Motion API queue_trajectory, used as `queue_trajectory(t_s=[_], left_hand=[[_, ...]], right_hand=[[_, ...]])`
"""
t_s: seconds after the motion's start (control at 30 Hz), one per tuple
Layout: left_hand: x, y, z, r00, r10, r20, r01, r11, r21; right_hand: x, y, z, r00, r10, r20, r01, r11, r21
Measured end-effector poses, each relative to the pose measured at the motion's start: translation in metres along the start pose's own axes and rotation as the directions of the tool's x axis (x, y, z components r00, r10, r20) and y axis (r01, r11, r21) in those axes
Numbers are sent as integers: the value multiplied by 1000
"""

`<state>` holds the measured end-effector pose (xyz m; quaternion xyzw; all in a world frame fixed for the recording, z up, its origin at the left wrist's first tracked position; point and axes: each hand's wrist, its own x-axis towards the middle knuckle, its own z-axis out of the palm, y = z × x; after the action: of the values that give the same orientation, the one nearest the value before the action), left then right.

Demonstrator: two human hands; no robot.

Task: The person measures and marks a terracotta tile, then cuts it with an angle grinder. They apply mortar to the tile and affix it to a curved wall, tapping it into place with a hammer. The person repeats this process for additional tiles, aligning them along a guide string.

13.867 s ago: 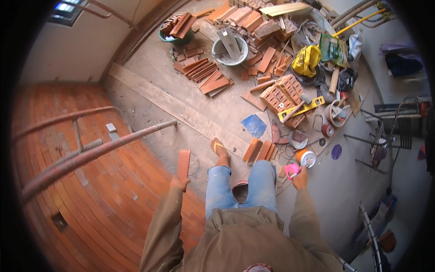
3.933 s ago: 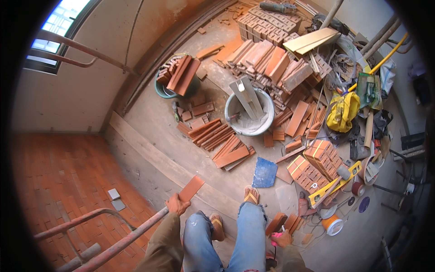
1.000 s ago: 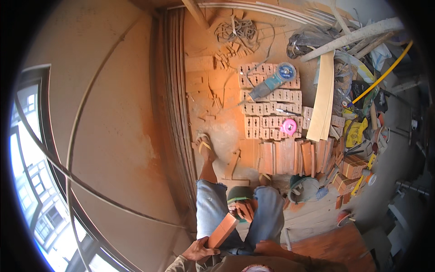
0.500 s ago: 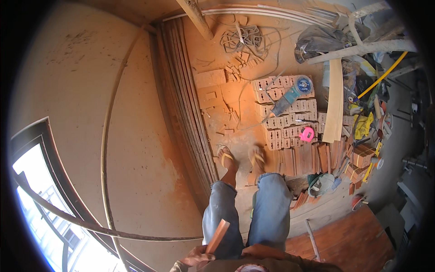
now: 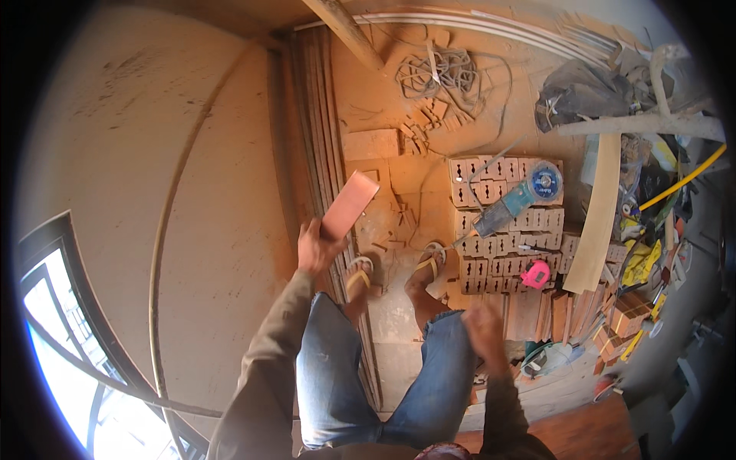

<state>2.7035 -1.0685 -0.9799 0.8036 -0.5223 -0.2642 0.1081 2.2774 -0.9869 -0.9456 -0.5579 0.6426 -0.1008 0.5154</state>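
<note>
My left hand (image 5: 317, 247) is closed around a reddish terracotta tile strip (image 5: 349, 204), held out in front of me with its far end tilted up to the right. My right hand (image 5: 483, 328) is beside my right knee, smeared by motion, so its fingers do not read clearly. Ahead of it are stacked slotted clay blocks (image 5: 491, 270). On top of them lie a blue-green angle grinder (image 5: 509, 208) with a blue disc, a pink tape measure (image 5: 535, 274) and a thin pen-like stick (image 5: 535, 248).
Long boards (image 5: 326, 146) run along the wall to the left. Tile offcuts (image 5: 422, 123) and a coiled cable (image 5: 441, 73) lie on the dusty floor. A pale plank (image 5: 596, 218) leans beside the blocks, near boxed tiles (image 5: 630, 313). A wooden pole (image 5: 345, 34) rises at the back.
My left hand has moved forward and up from my lap with the tile strip. My right hand has come out from my waist to beside the right knee. The view has shifted.
</note>
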Motion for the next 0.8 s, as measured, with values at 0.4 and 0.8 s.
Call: queue_trajectory(t_s=[0.4, 0.8], left_hand=[[214, -50, 162, 968, 134, 211, -183, 954, 236], [324, -118, 233, 865, 471, 172, -482, 876, 26]], right_hand=[[151, 55, -14, 830, 64, -555, -17, 996, 89], [213, 81, 22, 640, 151, -753, 19, 977, 212]])
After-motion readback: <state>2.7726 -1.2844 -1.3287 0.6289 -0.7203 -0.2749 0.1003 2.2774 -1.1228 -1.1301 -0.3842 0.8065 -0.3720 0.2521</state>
